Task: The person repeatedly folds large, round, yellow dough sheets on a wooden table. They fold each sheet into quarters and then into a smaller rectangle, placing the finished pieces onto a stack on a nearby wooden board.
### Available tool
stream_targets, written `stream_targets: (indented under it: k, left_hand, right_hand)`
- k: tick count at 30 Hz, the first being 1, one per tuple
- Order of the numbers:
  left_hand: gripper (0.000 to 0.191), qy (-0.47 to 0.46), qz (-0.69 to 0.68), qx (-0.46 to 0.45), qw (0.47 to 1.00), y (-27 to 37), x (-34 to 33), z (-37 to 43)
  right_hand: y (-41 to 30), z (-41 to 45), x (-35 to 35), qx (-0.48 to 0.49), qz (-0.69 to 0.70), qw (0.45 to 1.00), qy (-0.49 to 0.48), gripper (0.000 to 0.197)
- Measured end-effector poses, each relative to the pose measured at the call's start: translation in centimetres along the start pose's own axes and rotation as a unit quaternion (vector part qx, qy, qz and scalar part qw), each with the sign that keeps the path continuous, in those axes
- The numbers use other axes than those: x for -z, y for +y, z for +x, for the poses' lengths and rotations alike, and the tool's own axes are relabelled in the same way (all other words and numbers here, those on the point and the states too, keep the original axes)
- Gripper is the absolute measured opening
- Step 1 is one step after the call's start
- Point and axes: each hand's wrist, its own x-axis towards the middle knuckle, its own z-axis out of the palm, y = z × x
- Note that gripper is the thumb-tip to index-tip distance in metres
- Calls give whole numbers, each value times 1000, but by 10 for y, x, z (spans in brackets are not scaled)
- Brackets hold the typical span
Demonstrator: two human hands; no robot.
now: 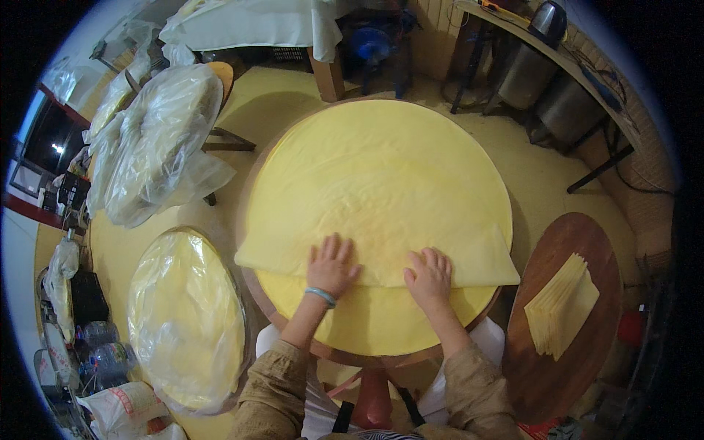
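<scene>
A large round stack of thin, pale-yellow, dough-like sheets (379,319) lies on a round wooden board (258,297) right before me. The near part of the top sheet (385,165) is folded over away from me, leaving a straight edge across the stack. My left hand (331,266) rests palm down on that folded part, fingers apart, a light blue band at the wrist. To its right, my right hand (430,276) also presses flat near the fold, its fingers slightly spread. Neither hand grips anything.
On the right, a brown oval-looking board (555,385) bears a pile of folded yellow sheets (564,308). A plastic-covered round stack (187,324) is at my left, with another plastic-wrapped one (159,143) beyond it. A cloth-covered table (247,27) and metal pots (525,74) stand further off.
</scene>
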Motion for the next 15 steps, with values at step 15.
stream_targets:
  k: [15]
  left_hand:
    - [61,281,-589,425,627,-69,3,-48]
  right_hand:
    - [32,-5,14,-101,-17,995,-18,33]
